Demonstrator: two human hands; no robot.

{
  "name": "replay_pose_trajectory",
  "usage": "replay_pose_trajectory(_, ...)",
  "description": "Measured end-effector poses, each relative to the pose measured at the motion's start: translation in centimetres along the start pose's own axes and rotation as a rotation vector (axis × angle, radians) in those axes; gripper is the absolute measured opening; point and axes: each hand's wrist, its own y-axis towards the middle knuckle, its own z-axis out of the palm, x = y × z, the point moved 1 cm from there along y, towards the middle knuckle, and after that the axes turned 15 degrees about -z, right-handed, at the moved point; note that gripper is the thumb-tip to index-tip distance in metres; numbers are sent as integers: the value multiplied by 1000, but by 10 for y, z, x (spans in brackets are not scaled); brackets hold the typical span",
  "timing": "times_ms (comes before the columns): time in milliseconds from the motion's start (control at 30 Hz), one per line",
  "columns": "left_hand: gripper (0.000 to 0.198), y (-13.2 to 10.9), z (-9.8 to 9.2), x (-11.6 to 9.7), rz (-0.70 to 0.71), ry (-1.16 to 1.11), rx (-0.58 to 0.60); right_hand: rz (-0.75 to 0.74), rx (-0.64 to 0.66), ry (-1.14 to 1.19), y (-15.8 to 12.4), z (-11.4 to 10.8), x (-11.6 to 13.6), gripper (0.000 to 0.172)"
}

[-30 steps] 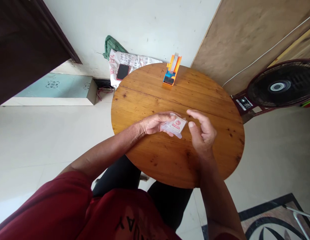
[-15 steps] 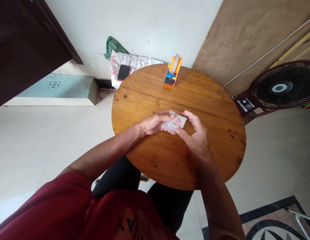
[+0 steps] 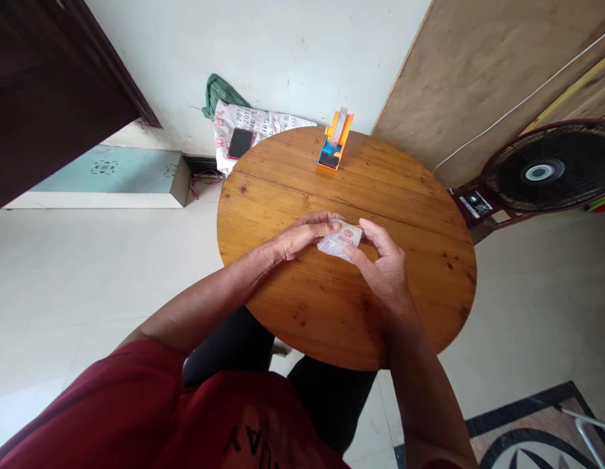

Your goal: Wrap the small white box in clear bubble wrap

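Between my two hands is a small flat white packet (image 3: pixel 341 240) with red print, its lower left part in crinkled clear plastic. My left hand (image 3: pixel 307 236) grips its left edge, thumb on top and fingers mostly hidden behind. My right hand (image 3: pixel 386 262) pinches the right side, with the thumb on the lower face and the forefinger at the upper right corner. The packet is held over the middle of the round wooden table (image 3: pixel 282 293). What lies inside the plastic cannot be made out.
An orange and blue tape dispenser (image 3: pixel 335 140) stands at the table's far edge. Beyond the table's left rim, a black phone (image 3: pixel 240 143) lies on a printed white sack (image 3: pixel 226 117), near a green bag (image 3: pixel 221 94). A dark fan (image 3: pixel 544 171) stands at the right.
My right thumb has moved further onto the packet's face. The left fingers that showed below the packet are now hidden. The packet stays in nearly the same place.
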Motion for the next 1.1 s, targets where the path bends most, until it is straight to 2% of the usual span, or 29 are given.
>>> replay_pose_trajectory(100, 42, 0, -2, 3, 57, 139, -149, 50, 68, -39, 1, 2, -4, 55)
replay_pose_trajectory(167, 39, 1, -3, 4, 66, 244, -181, 84, 137, -69, 1, 3, -5, 54)
replay_pose_trajectory(300, 32, 1, -3, 4, 81, 351, -161, 104, 211, -106, 1, 3, -6, 53)
replay_pose_trajectory(700, 29, 1, -1, 5, 125, 355, -112, 79, 277, -132, 6, -7, -8, 50)
replay_pose_trajectory(800, 31, 1, -1, 6, 136, 323, -86, 43, 258, -118, 7, -8, -6, 42)
replay_pose_trajectory(933, 31, 3, -1, 8, 142, 319, -65, -12, 165, -116, 8, -6, -6, 29)
replay_pose_trajectory(1100, 33, 3, 0, 8, 139, 322, -62, -165, 75, -148, 8, -1, -11, 13)
